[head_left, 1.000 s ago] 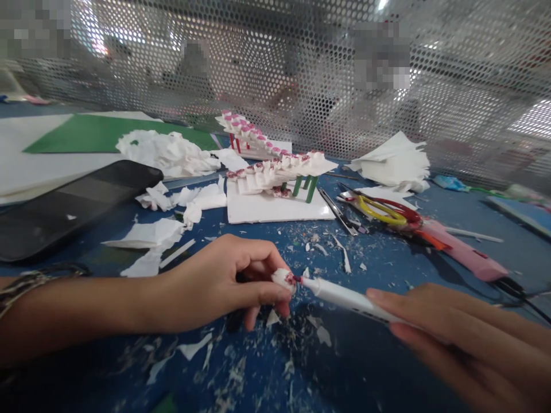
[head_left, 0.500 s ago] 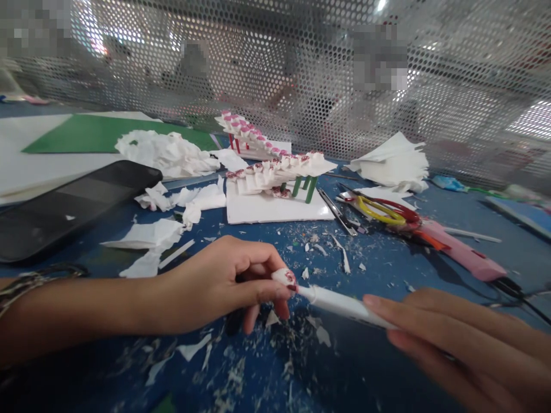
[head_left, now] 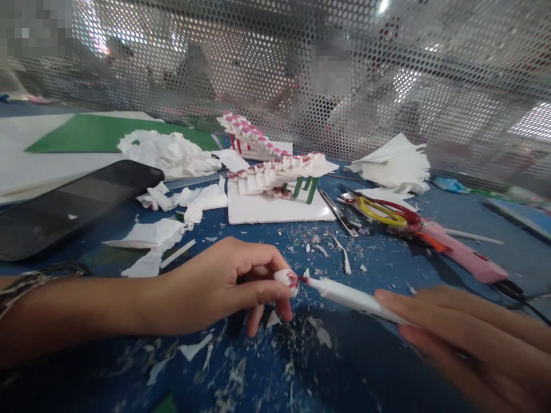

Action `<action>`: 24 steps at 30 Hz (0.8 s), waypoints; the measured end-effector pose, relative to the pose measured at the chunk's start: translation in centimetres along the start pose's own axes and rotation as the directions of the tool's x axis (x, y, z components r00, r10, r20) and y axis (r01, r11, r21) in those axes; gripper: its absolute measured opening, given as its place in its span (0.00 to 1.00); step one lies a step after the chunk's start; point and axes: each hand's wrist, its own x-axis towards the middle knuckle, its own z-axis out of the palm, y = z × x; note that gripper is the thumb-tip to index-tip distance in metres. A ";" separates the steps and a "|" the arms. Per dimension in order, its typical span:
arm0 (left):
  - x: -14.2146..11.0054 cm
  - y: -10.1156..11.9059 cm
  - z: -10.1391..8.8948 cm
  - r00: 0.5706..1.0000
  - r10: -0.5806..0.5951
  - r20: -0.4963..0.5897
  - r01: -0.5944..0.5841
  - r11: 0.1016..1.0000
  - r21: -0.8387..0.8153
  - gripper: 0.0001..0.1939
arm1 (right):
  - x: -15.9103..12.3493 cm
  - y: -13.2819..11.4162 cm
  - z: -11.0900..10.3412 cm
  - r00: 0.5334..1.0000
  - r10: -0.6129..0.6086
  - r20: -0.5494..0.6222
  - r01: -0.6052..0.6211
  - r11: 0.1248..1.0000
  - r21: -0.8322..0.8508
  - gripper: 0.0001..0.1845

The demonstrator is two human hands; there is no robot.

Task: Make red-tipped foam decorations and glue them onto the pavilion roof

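Observation:
My left hand (head_left: pixel 241 287) pinches a small wad of white paper (head_left: pixel 286 278) between thumb and forefinger. Dark red marks cover the end of the wad that faces right. My right hand (head_left: pixel 469 332) grips a white marker (head_left: pixel 357 299) with a dark red tip, pointing left. That tip is just right of the wad, with a slight gap between them. Behind the hands stands a white paper staircase model (head_left: pixel 275 175) on green legs and a white board (head_left: pixel 279 212). Its steps carry dark red marks.
Another stepped model (head_left: pixel 249 132) with pink dots stands behind. A black phone (head_left: pixel 77 206) and crumpled tissue (head_left: pixel 166 155) lie left. To the right are a craft knife (head_left: pixel 338 212), yellow-and-red-handled scissors (head_left: pixel 383 211), a pink glue gun (head_left: pixel 462 252) and stacked tissues (head_left: pixel 391 163). Paper scraps litter the blue table.
The marker and my right hand have shifted right, so the tip has come off the paper wad. My left hand holds the wad in nearly the same place.

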 end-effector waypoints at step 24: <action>0.0 -0.1 0.1 1.000 0.026 0.009 -0.026 1.000 0.004 0.05 | 0.2 0.1 0.0 1.000 -0.029 -0.008 0.029 1.000 -0.006 0.13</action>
